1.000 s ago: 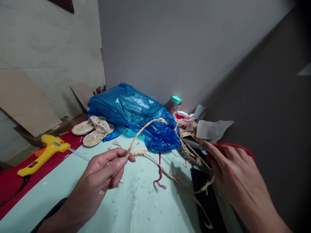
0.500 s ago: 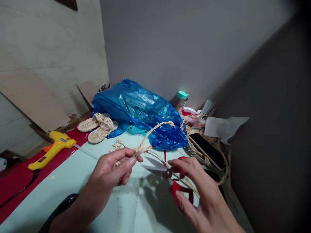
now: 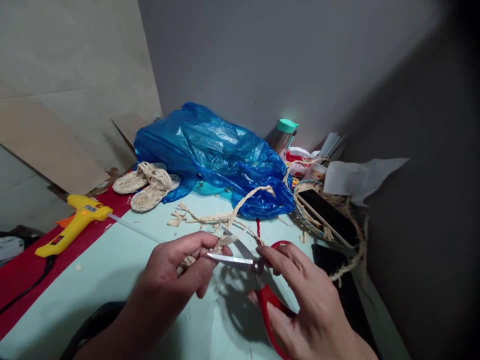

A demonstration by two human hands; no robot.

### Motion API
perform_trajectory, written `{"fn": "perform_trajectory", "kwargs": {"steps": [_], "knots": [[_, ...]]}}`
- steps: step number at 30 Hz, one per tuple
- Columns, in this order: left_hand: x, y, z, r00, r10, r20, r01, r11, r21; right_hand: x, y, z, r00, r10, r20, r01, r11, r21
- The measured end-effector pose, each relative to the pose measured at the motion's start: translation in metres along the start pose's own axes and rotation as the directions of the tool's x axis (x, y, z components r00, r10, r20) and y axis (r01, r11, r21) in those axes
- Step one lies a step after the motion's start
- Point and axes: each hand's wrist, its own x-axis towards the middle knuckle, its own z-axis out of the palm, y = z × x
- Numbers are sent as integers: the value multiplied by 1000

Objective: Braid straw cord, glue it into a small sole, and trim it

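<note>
While the left hand [image 3: 176, 270] pinches the near end of a straw braid [image 3: 247, 197] between thumb and curled fingers, the right hand [image 3: 303, 300] is closed through the red handles of a pair of scissors [image 3: 240, 257]. Their blades stand parted around the braid just beside the left fingertips. From that pinch the braid arches up and away toward a crumpled blue plastic bag [image 3: 221, 155]. All this sits over a pale green table [image 3: 112, 290] flecked with straw scraps [image 3: 187, 217]. A red cloth [image 3: 22, 280] along its left edge carries a yellow glue gun [image 3: 75, 222], whose glue stick reaches onto the green. Beyond it lies a pair of woven straw sandals [image 3: 146, 185], touching the bag. To the right a dark phone [image 3: 328, 215] rests on a woven piece, near a metal flask [image 3: 283, 135] with a green lid and a sheet of white paper [image 3: 360, 177]. A plain grey wall [image 3: 262, 60] backs the table, and cardboard sheets [image 3: 48, 150] lean at the left.
</note>
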Motion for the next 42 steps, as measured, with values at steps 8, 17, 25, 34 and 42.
{"fn": "perform_trajectory", "kwargs": {"steps": [8,17,25,34,42], "knots": [[4,-9,2,965,239,-106,-219,961,170,-9,5,-1,994,-111,19,113,983,-145],[4,-7,0,982,179,-65,-172,979,108,-13,8,-4,984,-175,22,176,965,-192],[2,-5,-1,986,153,-60,-146,983,110,-12,7,-6,976,-217,29,217,942,-255],[3,-5,-4,989,149,11,-149,976,157,-22,8,-6,977,-208,45,213,942,-260],[-2,-2,0,996,73,-55,-64,986,154,-16,11,1,963,-269,-29,248,920,-302]]}}
